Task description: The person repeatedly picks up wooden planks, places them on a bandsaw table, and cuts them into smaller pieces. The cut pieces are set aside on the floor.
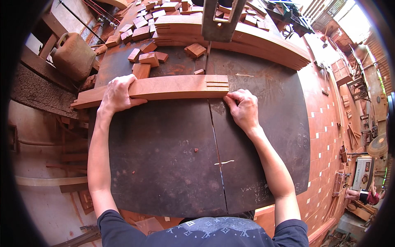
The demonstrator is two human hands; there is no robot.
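Observation:
A long reddish wooden beam (pixel 173 87) lies crosswise on the dark metal saw table (pixel 164 148), with narrow slots cut into its right end. My left hand (pixel 117 94) grips it left of the middle, thumb along the near edge and fingers over the top. At the slotted end, my right hand (pixel 244 109) pinches the near corner between thumb and bent fingers. Just beyond the beam, a thin upright saw blade (pixel 208 54) runs down from a metal guide (pixel 222 22). A small offcut (pixel 199 71) rests beside the blade.
Curved beams with slotted ends (pixel 263 39) lie across the far side. Wood blocks (pixel 149 59) sit left of the blade, and more are heaped behind. A dusty jug (pixel 73 55) stands at the left. Another person (pixel 368 196) is far off at the right.

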